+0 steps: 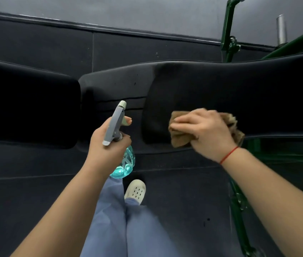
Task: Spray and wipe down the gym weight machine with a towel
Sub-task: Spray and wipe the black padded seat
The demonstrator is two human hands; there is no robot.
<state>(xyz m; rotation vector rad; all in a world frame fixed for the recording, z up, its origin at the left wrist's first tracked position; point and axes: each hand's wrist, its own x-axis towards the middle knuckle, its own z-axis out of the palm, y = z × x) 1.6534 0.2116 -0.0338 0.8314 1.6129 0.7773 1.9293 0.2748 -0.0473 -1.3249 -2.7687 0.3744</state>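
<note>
The machine's long black padded bench (211, 86) runs across the middle of the view. My right hand (205, 130) presses a crumpled brown towel (179, 138) flat onto the pad near its front edge. My left hand (108, 145) grips a spray bottle (117, 123) by its neck, with the grey nozzle pointing up toward the pad and a finger on the trigger. The bottle's clear body holds blue liquid and hangs below my hand. A second black pad (26, 104) lies to the left, separated by a narrow gap.
The dark green metal frame (229, 32) of the machine rises at the upper right, and another green bar (239, 210) runs down at the lower right. Dark rubber flooring (35, 201) lies below. My legs and a white shoe (135, 191) stand close to the bench.
</note>
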